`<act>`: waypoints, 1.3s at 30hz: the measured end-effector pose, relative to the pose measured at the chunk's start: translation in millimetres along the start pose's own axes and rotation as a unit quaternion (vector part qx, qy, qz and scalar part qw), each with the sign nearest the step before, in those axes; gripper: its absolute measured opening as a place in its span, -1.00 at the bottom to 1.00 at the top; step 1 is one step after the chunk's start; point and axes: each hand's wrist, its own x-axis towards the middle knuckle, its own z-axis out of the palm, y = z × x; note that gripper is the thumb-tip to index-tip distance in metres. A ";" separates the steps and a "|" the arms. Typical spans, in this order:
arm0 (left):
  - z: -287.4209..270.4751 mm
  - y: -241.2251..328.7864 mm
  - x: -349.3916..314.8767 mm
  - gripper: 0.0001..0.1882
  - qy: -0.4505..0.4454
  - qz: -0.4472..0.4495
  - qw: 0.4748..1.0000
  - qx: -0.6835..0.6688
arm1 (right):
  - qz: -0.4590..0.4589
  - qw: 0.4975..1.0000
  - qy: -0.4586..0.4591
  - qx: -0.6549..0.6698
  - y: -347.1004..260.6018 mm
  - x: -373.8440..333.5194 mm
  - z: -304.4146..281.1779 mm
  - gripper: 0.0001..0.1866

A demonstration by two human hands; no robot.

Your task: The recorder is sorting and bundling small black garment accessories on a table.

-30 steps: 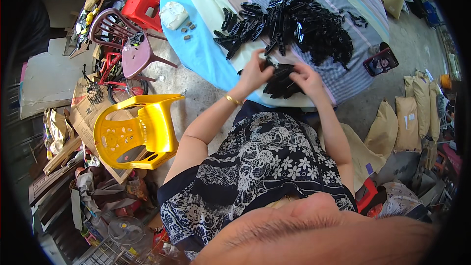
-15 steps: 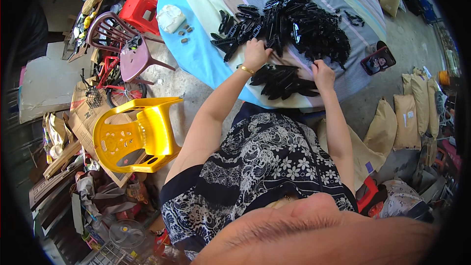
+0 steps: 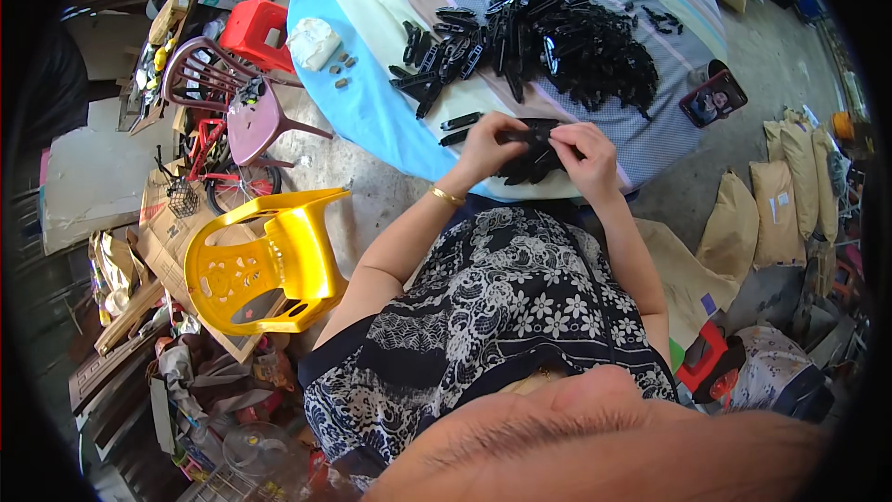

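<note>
Close to my body, over the near edge of the cloth-covered table (image 3: 395,130), my two hands come together at a black plastic piece (image 3: 536,134). My left hand (image 3: 490,145) pinches its left end, with a gold bracelet on the wrist. The fingers of my right hand (image 3: 587,158) are closed on its right end. Below and behind the hands lies a small group of long black plastic pieces (image 3: 530,167), partly covered by them. Farther off spreads a large heap of glossy black parts (image 3: 595,51), with longer ribbed pieces (image 3: 446,56) along its left side.
A phone (image 3: 714,100) rests at the table's right edge. On the left are a white plastic bag (image 3: 313,44) and several small brown lumps (image 3: 342,83). A yellow chair (image 3: 316,265), a purple chair (image 3: 251,125) and a red stool (image 3: 255,34) stand left; brown sacks (image 3: 729,228) stand right.
My left hand has left the heap and come nearer to me. My right hand has moved left to meet it, and both now grip one black piece.
</note>
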 end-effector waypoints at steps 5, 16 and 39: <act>5.8 41.3 -14.8 -0.69 -0.065 -0.139 0.963 -0.221 | -0.092 0.994 -0.045 -0.045 -9.9 -1.8 0.5 -0.87; 4.7 40.7 -24.5 -0.61 -0.049 -0.172 0.942 -0.284 | -0.135 0.977 -0.098 -0.131 -23.5 -3.6 -3.1 -0.85; -18.4 -0.5 20.8 -0.74 -0.056 -0.013 0.994 0.087 | 0.187 0.976 -0.074 -0.080 101.8 -2.0 10.1 -0.75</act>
